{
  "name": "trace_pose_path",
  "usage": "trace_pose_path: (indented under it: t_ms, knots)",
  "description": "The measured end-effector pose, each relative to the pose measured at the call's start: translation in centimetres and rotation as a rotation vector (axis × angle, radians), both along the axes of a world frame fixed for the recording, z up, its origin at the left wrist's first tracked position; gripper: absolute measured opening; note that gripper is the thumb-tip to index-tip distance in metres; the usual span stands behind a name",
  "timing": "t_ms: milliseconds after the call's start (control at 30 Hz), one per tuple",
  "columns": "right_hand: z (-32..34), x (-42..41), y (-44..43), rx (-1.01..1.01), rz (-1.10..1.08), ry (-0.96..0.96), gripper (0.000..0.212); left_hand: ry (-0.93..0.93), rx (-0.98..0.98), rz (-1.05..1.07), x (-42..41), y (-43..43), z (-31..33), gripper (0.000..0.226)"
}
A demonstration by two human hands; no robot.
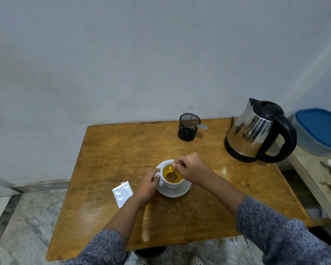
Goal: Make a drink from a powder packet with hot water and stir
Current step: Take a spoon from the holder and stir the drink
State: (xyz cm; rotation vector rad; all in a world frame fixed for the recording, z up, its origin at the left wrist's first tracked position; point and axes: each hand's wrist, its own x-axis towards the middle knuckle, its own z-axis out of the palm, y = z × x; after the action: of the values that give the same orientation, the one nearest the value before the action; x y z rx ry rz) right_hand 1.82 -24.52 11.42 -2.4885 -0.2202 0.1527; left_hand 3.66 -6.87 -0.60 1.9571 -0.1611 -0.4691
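Head view: I stirred the drink at the wooden tabletop [111, 150], my right hand [193, 170] pinched closed around the handle of a spoon [172, 175] whose bowl sat dipped in the amber liquid. My left hand [148, 185] curled its fingers about the handle of the white cup [172, 185] to steady it, the cup standing on its saucer [173, 193] near the middle of the tabletop. The powder packet [122, 193] lay flat just to the left of the saucer, white and apparently spent, though I could not tell from here whether any powder was left inside. The steel kettle [256, 131] stood back at the right rear, well apart from the cup, beside a black mesh holder [188, 130] near the far edge. A blue-lidded container [319, 131] sat on a separate shelf off to the right. By my reckoning the task was nearly through: the water looked poured and the liquid already evenly coloured, so the powder seemed in and largely dissolved. What remained, as I judged it, was to finish the stirring and lift the spoon out
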Motion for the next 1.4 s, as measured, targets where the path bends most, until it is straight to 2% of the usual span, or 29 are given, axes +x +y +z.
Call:
trace_pose_path:
  t_ms: [300, 433, 500, 600, 700, 800, 867, 967, 1067, 1100, 1267, 1333, 1400]
  knots:
    - [2.6, -0.4, -1.9, -0.061, 0.364, -0.257, 0.020, 0.007, -0.005, 0.002, -0.1, -0.1, 0.4, 0.027]
    - [3.0, -0.5, -2.5, -0.073, 0.480, -0.266, 0.019, 0.009, -0.002, 0.016, -0.1, -0.1, 0.4, 0.027]
    - [3.1, -0.5, -2.6, -0.030, 0.450, -0.271, 0.018, 0.011, -0.004, 0.015, -0.2, -0.1, 0.6, 0.025]
    - [3.0, -0.3, -2.8, 0.094, 0.163, -0.223, 0.014, 0.007, -0.012, 0.010, -0.2, -0.1, 0.6, 0.025]
    - [1.9, -0.3, -4.0, 0.570, -0.257, -0.078, 0.013, 0.008, -0.001, 0.008, -0.2, -0.1, 0.5, 0.025]
    - [0.6, -0.7, -6.2, 0.991, -0.635, -0.050, 0.018, 0.014, 0.003, 0.003, -0.1, 0.0, 0.7, 0.026]
    - [-0.5, -1.4, -7.3, 1.206, -0.857, -0.013, 0.015, 0.018, 0.009, 0.004, -0.2, 0.0, 0.7, 0.026]
    - [-2.9, -2.1, -8.2, 1.315, -1.092, 0.096, 0.011, 0.005, 0.015, 0.015, -0.3, 0.0, 0.7, 0.027]
    - [-5.5, -2.8, -8.1, 1.273, -1.281, 0.190, 0.016, -0.010, 0.015, 0.025, -0.3, -0.1, 0.6, 0.026]
    - [-6.5, -3.1, -7.9, 1.202, -1.294, 0.207, 0.013, -0.009, 0.018, 0.024, -0.3, -0.1, 0.6, 0.026]
    - [-9.9, -3.9, -6.3, 0.740, -1.184, 0.303, 0.017, 0.002, 0.046, 0.040, -0.3, -0.2, 0.5, 0.028]
    - [-10.2, -4.1, -5.9, 0.500, -1.069, 0.300, 0.025, 0.015, 0.054, 0.050, -0.4, -0.2, 0.5, 0.029]
    - [-10.2, -4.3, -5.6, 0.365, -0.953, 0.280, 0.029, 0.012, 0.058, 0.056, -0.4, -0.3, 0.6, 0.029]
